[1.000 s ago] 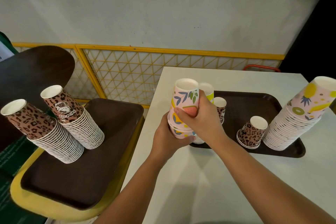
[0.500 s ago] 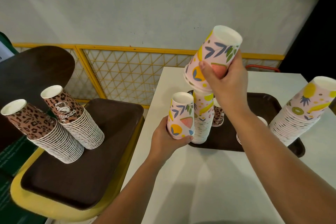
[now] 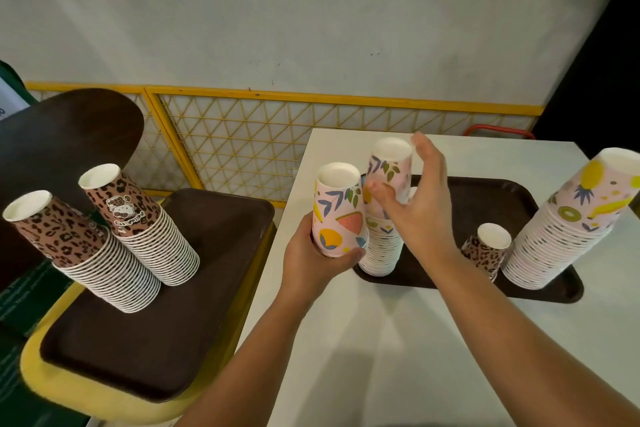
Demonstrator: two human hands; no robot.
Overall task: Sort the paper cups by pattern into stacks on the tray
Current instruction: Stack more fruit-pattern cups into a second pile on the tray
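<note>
My left hand grips an upside-down pink fruit-pattern cup at its lower rim, just left of the brown tray on the white table. A fruit-pattern stack stands at the tray's left end, with a cup newly on top. My right hand hovers beside that top cup, fingers spread and holding nothing. A short leopard-print stack sits mid-tray, and a tall fruit-pattern stack leans at the tray's right end.
On the left, a second brown tray on a yellow seat carries two tall leopard-print stacks. A yellow mesh fence runs behind. The white table has bare surface in front of the tray.
My right hand lowered the lifted fruit cup onto the left stack on the tray and let go, its fingers now spread. My left hand still holds its cup.
</note>
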